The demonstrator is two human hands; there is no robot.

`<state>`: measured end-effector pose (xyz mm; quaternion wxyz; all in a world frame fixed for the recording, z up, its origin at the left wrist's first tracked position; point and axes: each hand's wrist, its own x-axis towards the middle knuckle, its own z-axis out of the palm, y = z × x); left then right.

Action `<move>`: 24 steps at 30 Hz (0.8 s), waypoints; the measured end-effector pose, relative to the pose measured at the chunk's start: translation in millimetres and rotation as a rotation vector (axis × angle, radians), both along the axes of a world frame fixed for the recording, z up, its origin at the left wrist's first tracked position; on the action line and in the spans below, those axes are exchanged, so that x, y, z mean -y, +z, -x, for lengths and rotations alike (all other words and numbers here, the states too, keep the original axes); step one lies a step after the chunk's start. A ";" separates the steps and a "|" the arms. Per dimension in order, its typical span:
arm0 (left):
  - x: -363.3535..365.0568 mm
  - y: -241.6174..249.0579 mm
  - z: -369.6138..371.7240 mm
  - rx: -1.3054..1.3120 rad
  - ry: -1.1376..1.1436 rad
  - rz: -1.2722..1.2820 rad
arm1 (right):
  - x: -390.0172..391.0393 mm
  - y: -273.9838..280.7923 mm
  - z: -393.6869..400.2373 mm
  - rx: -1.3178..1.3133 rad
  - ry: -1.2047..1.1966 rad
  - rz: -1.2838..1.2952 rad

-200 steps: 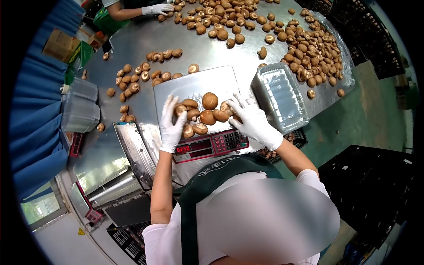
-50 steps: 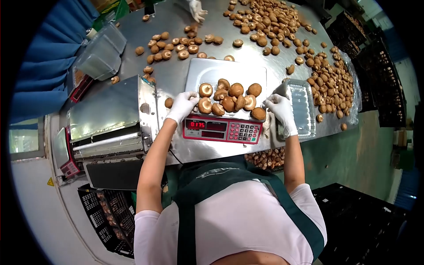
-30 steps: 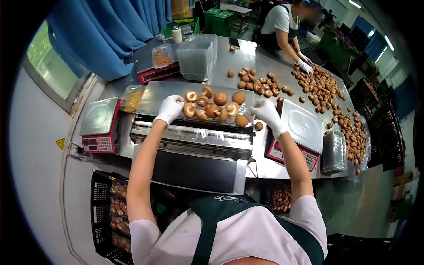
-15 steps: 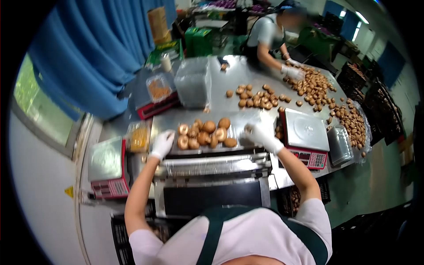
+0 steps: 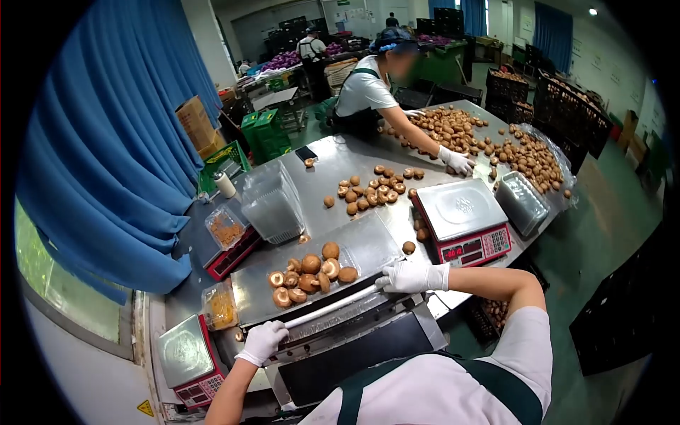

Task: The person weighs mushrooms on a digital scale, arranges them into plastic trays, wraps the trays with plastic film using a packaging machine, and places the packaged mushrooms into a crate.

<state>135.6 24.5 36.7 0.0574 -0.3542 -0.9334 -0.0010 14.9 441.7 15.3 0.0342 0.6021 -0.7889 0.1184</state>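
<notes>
My left hand (image 5: 263, 341), in a white glove, is closed at the left end of a long white strip (image 5: 333, 309) that looks like gathered plastic film. At its other end my right hand (image 5: 409, 277), also gloved, is closed with the fingers bent over. The strip spans the front of the wrapping machine, just above a shiny film roll (image 5: 336, 324). Beyond it, a group of brown mushrooms (image 5: 310, 265) rests on the metal plate (image 5: 368, 244), some caps up and some stems up. Any tray beneath them is hard to make out.
Red scales stand left (image 5: 185, 352) and right (image 5: 460, 209). Stacked clear trays (image 5: 273, 202) stand behind the plate. Loose mushrooms (image 5: 375, 190) and a large heap (image 5: 453, 127) cover parts of the table. A co-worker (image 5: 368, 95) reaches across with a gloved hand (image 5: 455, 161).
My view has turned and tilted. Both hands have come from beside the mushrooms to the machine's front edge, where the white strip now stretches between them. The co-worker's arm has reached toward the scale.
</notes>
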 end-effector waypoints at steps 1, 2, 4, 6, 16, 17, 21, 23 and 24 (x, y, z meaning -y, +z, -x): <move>-0.3 -0.1 -6.7 0.102 0.106 -0.160 | -7.1 3.2 -8.0 0.138 -0.095 -0.012; -0.7 0.8 -14.9 0.202 0.215 -0.319 | -14.8 6.8 -19.2 0.163 -0.102 0.007; 16.8 1.9 -32.6 0.359 0.156 -0.448 | -24.3 32.8 -56.1 0.332 -0.317 -0.087; 27.3 26.2 -65.9 0.989 0.571 -1.062 | -43.8 42.6 -73.5 0.470 -0.380 0.112; 19.7 150.2 7.9 0.081 0.285 -1.428 | 12.3 170.4 -1.6 0.712 -0.365 1.078; 28.6 126.9 43.1 -0.044 0.328 -1.337 | 29.7 157.9 25.8 0.654 -0.433 1.077; 26.2 34.2 139.8 -0.392 0.228 -0.608 | 75.5 31.4 128.5 0.062 -0.429 0.633; 23.5 -11.2 144.9 -0.097 0.395 -0.447 | 78.9 4.7 119.0 0.140 -0.470 0.324; 30.1 -40.4 150.6 -0.056 0.433 -0.469 | 78.4 -16.8 128.3 0.202 -0.436 0.222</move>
